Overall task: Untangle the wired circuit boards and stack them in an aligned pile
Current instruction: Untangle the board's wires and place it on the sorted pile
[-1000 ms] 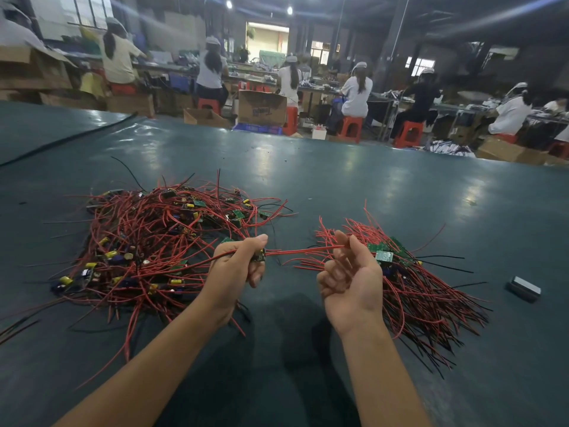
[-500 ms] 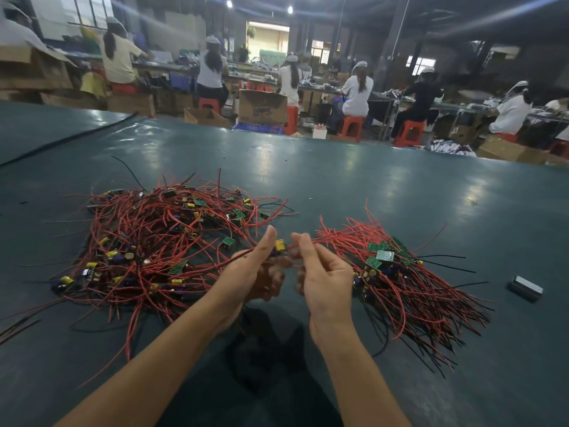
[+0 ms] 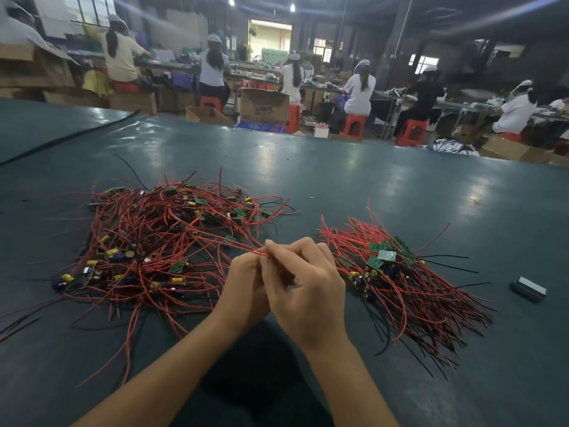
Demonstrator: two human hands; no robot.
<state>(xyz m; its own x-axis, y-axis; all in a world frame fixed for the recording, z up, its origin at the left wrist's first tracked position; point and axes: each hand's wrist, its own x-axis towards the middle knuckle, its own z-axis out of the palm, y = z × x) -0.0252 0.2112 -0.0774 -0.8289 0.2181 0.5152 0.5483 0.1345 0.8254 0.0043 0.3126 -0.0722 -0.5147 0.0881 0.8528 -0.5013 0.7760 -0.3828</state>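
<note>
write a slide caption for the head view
Left hand and right hand pinch red wires running to the tangled heap, with the aligned pile to the right on a green table.

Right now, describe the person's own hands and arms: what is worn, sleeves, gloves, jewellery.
Both the left hand and the right hand are bare: no gloves, and no ring shows on the fingers in view. The left forearm and the right forearm are uncovered down to the frame's edge, with no sleeve, watch or bracelet in sight.
</note>
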